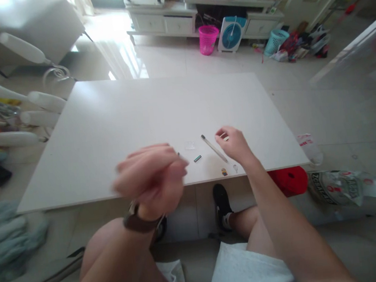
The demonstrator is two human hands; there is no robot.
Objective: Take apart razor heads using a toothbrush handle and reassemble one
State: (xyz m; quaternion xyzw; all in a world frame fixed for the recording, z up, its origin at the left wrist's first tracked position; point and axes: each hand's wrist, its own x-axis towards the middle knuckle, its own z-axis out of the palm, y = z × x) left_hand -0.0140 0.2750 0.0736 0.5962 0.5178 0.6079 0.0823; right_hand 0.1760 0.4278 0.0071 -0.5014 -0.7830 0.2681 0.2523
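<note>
My left hand (151,177) hovers over the near edge of the white table (113,121), smeared by motion, fingers bunched; a thin dark tip pokes out past its fingertips. My right hand (233,144) rests on the table further right, fingers pinched on a small pale piece I cannot name. A slim pen-like stick (214,148) lies diagonally just left of that hand. A small green-black piece (197,158), a clear little packet (190,145) and a tiny yellow-blue bit (224,171) lie between and below the hands.
A red stool (289,180) and plastic bags (341,186) stand on the floor right of the table. White chair legs (34,104) and clutter lie at left. A pink basket (208,39), a fan (232,34) and a low cabinet stand at the back.
</note>
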